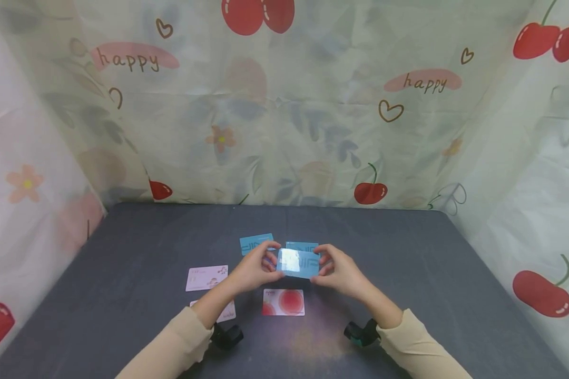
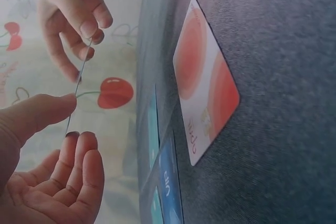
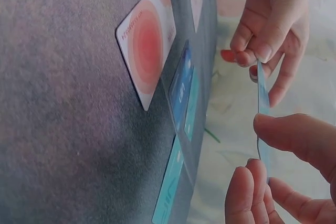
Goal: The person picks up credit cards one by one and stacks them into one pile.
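A light blue card [image 1: 298,263] with a bright glare patch is held up above the table, tilted. My left hand [image 1: 257,267] pinches its left end between thumb and fingers, and my right hand [image 1: 340,271] pinches the right end. Seen edge-on in the right wrist view, the held card [image 3: 263,100] looks thin and slightly bent. Below the hands lies a red-and-white card [image 1: 283,302]. Behind them are a blue card [image 1: 255,242] and another blue card [image 1: 302,246], partly covered by the held one. A darker blue card [image 3: 182,90] shows in the right wrist view.
To the left on the dark table [image 1: 408,252] lie a pink card [image 1: 204,279] and a second pink card [image 1: 227,312], partly hidden by my left forearm. A curtain [image 1: 284,131] printed with cherries hangs behind the table and at both sides.
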Tool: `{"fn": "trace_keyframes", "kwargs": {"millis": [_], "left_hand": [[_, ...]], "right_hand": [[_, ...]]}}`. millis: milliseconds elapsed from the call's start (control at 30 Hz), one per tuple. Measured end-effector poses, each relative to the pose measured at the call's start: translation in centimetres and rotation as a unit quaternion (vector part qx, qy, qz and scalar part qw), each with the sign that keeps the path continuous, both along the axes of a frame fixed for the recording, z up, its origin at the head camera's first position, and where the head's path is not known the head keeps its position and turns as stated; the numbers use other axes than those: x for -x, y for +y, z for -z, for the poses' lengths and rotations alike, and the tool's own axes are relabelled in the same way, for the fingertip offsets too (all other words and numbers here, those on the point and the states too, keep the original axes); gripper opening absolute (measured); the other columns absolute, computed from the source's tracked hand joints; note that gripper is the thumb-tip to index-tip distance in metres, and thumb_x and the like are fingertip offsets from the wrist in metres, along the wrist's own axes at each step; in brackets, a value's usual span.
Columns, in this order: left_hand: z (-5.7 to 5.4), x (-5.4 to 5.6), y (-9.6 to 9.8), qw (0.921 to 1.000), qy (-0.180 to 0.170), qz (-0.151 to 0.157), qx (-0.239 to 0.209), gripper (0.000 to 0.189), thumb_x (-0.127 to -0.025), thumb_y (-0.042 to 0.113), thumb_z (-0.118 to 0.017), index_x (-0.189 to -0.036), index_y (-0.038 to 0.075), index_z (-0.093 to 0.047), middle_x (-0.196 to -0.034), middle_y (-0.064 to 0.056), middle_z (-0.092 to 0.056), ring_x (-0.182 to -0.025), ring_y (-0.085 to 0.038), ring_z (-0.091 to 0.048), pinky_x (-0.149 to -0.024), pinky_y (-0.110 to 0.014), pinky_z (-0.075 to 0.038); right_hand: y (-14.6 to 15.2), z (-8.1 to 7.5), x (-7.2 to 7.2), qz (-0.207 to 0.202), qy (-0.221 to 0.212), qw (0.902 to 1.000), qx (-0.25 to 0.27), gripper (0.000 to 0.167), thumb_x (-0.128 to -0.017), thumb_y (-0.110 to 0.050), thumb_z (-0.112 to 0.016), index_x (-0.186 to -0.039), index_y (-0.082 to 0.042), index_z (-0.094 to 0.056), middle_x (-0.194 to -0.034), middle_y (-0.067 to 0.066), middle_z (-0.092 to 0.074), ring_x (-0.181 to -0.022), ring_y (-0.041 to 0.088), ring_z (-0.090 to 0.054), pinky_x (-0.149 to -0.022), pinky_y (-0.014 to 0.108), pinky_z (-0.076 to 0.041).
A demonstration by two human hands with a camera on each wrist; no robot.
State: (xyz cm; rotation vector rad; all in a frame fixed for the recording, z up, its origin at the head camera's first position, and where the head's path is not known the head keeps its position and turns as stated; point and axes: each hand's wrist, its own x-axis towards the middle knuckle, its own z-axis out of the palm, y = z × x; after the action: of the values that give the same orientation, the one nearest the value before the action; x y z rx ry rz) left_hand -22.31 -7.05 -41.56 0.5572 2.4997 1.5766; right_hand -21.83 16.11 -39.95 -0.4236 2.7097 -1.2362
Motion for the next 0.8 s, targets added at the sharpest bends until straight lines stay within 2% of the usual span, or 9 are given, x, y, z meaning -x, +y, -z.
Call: {"fn": "trace_keyframes", "kwargs": {"millis": [233, 433, 800], "left_hand": [[0.4, -0.6, -0.7, 0.9999, 0.008, 0.007, -0.004, 0.056, -0.075, 0.004, -0.074, -0.123, -0.003, -0.045, -0.087, -0.014, -0.057, -0.073, -0.010, -0.058, -0.070, -0.022, -0.053], [0.6, -1.0, -1.0, 0.9999, 0.010, 0.001, 0.005, 0.058, -0.074, 0.003, -0.075, -0.123, -0.005, -0.045, -0.087, -0.014, -0.057, -0.074, -0.012, -0.059, -0.070, -0.022, -0.054], [0.5, -1.6, -1.8, 0.9996, -0.009, 0.005, 0.026, 0.058, -0.076, 0.005, -0.074, -0.125, -0.002, -0.045, -0.090, -0.014, -0.057, -0.077, -0.013, -0.060, -0.071, -0.022, -0.053]], "right_hand": [[-0.4, 0.3, -0.2, -0.020, 0.000, 0.9998, 0.006, 0.055, -0.072, -0.007, -0.078, -0.119, -0.002, -0.051, -0.094, 0.012, -0.055, -0.072, 0.010, -0.060, -0.063, 0.021, -0.049], [-0.7, 0.5, -0.4, -0.024, -0.009, 0.9996, 0.006, 0.055, -0.072, -0.007, -0.077, -0.120, -0.003, -0.050, -0.094, 0.011, -0.055, -0.072, 0.010, -0.060, -0.063, 0.021, -0.050], [-1.1, 1.0, -0.6, -0.052, -0.009, 0.9985, 0.014, 0.055, -0.071, -0.004, -0.077, -0.119, -0.002, -0.050, -0.091, 0.011, -0.054, -0.071, 0.009, -0.059, -0.061, 0.020, -0.050]]}}
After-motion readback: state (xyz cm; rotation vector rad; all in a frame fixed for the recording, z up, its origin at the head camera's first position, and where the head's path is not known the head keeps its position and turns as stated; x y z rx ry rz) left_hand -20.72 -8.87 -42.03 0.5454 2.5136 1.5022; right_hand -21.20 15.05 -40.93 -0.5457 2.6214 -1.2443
